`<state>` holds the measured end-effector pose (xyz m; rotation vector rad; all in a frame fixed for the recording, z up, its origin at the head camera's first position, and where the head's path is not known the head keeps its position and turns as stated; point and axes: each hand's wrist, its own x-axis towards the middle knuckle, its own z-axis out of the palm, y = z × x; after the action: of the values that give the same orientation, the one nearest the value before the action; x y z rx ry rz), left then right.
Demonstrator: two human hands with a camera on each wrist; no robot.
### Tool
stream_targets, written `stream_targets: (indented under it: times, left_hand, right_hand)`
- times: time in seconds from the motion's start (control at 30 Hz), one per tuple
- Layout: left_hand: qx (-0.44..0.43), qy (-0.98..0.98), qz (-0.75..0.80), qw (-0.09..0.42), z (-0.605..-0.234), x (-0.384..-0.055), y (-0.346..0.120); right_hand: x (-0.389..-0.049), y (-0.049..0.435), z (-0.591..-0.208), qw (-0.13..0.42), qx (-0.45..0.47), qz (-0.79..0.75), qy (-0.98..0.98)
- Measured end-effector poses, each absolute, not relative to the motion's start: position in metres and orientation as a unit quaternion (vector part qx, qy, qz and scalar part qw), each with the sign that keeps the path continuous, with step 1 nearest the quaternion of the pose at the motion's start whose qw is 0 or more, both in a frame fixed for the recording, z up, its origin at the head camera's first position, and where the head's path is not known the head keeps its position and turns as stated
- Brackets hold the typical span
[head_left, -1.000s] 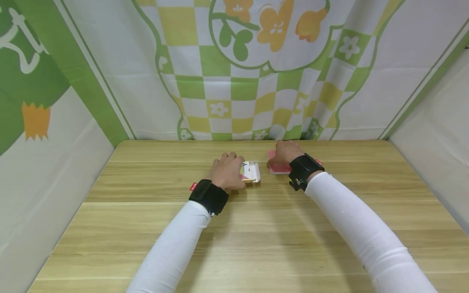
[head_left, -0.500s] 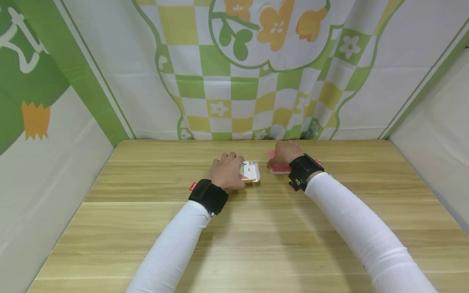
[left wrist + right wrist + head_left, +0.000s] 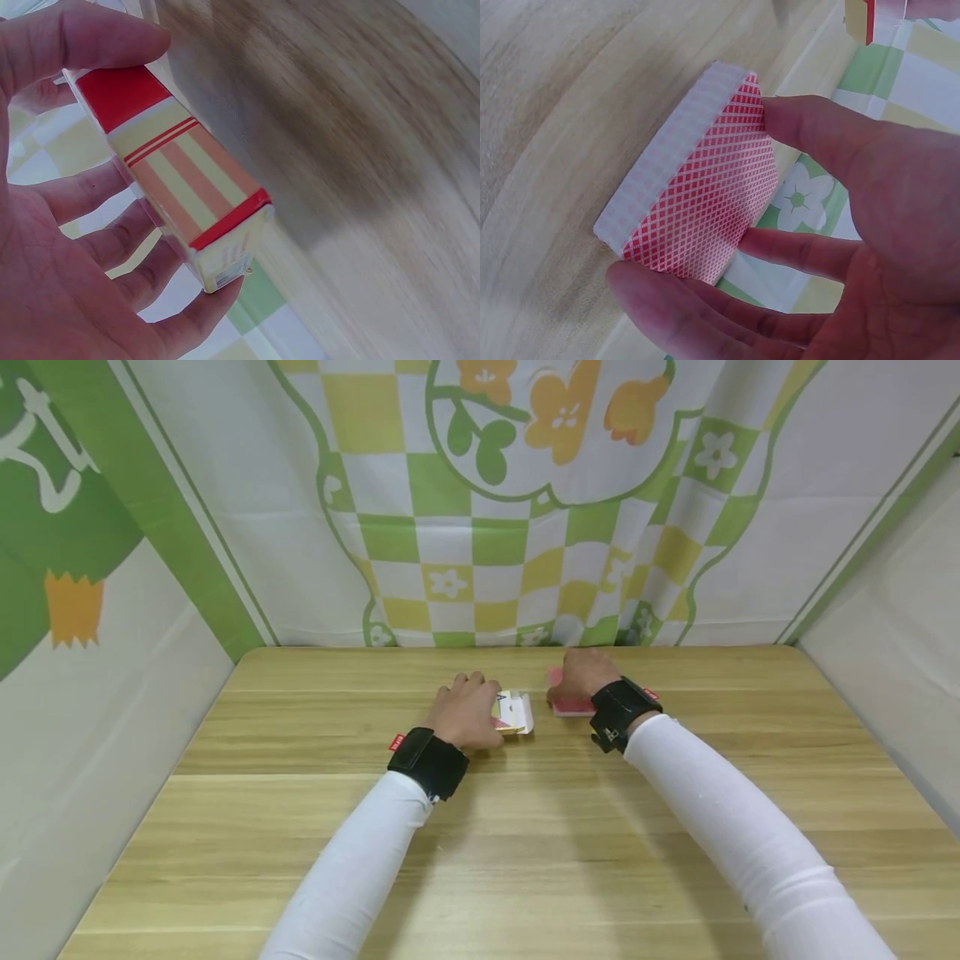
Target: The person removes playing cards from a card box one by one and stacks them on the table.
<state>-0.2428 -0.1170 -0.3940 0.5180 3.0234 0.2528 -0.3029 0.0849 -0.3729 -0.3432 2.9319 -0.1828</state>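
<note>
My left hand (image 3: 467,714) grips a small playing-card box (image 3: 176,157) near the back of the table, thumb on one side and fingers on the other. Its sides carry red, cream and striped bands, and the open flap (image 3: 526,712) points right, toward the other hand. To the right, a deck of playing cards (image 3: 705,180) with a red lattice back lies on the wood, its white edges stacked evenly. My right hand (image 3: 585,677) holds the deck across its sides between thumb and fingers. A narrow gap of table separates box and deck.
A wooden table (image 3: 510,860) spreads out in front of both arms. Behind its far edge hangs a green, yellow and white checked curtain (image 3: 498,543). White cloth walls (image 3: 892,602) close in the sides. Black straps (image 3: 429,763) wrap both wrists over white sleeves.
</note>
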Motion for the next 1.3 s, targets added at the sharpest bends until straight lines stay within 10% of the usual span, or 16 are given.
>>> stream_targets:
  times: [0.7, 1.3]
  left_hand:
    - [0.169, 0.981, 0.089, 0.03, -0.393, -0.24, -0.116]
    - [0.17, 0.981, 0.092, 0.013, -0.389, -0.243, -0.112]
  right_hand:
    - [-0.302, 0.097, -0.356, 0.149, -0.091, -0.085, 0.981]
    - [-0.265, 0.086, -0.36, 0.051, -0.233, -0.322, 0.916]
